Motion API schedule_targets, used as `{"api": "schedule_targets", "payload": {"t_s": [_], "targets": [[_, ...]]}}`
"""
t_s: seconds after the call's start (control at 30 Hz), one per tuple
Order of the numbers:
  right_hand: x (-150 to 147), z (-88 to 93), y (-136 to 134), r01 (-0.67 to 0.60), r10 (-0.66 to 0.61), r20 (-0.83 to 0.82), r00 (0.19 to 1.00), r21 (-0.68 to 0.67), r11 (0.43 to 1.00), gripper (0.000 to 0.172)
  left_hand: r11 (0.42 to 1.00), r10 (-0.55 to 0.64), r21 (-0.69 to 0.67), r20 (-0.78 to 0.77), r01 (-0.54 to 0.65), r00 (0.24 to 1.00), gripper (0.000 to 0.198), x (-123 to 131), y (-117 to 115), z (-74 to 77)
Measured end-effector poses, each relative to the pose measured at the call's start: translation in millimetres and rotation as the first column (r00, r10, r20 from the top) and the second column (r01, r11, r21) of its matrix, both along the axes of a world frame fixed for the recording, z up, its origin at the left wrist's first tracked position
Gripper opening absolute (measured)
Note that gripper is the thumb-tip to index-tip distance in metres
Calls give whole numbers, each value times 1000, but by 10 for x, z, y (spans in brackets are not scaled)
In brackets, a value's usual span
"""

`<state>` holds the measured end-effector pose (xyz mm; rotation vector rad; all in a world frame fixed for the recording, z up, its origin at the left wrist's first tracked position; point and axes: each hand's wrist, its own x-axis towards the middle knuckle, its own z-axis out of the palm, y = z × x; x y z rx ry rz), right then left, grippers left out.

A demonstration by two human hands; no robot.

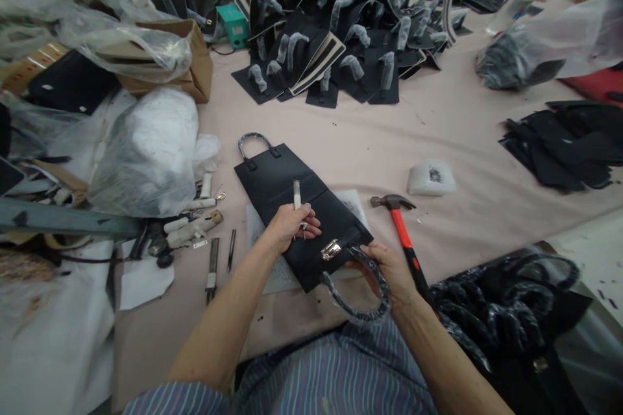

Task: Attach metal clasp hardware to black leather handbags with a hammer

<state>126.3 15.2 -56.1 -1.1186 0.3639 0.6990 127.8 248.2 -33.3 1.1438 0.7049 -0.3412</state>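
A long black bag panel (292,181) lies slantwise across the table, with a plastic-wrapped handle (254,136) at its far end and another wrapped handle (363,311) at the near end. A shiny metal clasp (331,249) sits on the panel by the near handle. Above the panel, my left hand (291,225) is closed around a short tool with a white grip and a flat, pale tip (296,189); small metal prongs also show under its fingers. My right hand (389,269) grips the panel's near right edge beside the handle, its fingertips partly hidden underneath.
A claw hammer (402,227) with a red and black handle lies to the right, near a white block (431,177). Metal tools (213,266) lie at left beside plastic bags (150,149). Black panels (360,71) pile at the back; wrapped-handle bags (506,311) sit lower right.
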Motion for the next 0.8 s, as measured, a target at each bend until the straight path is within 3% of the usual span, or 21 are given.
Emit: {"api": "schedule_targets", "payload": {"t_s": [0.33,0.6,0.8], "targets": [[-2,10,-2,8,-7,35,999,-30,1000,17,999,-42,11,21,41,999,25,1,1,-30],[3,-1,-6,21,-20,59,998,-8,1000,19,999,-35,12,18,34,999,25,-23,-3,45],[1,-1,-8,7,-6,55,998,-21,1000,15,1000,-6,-14,33,7,999,26,-28,-5,1]]}}
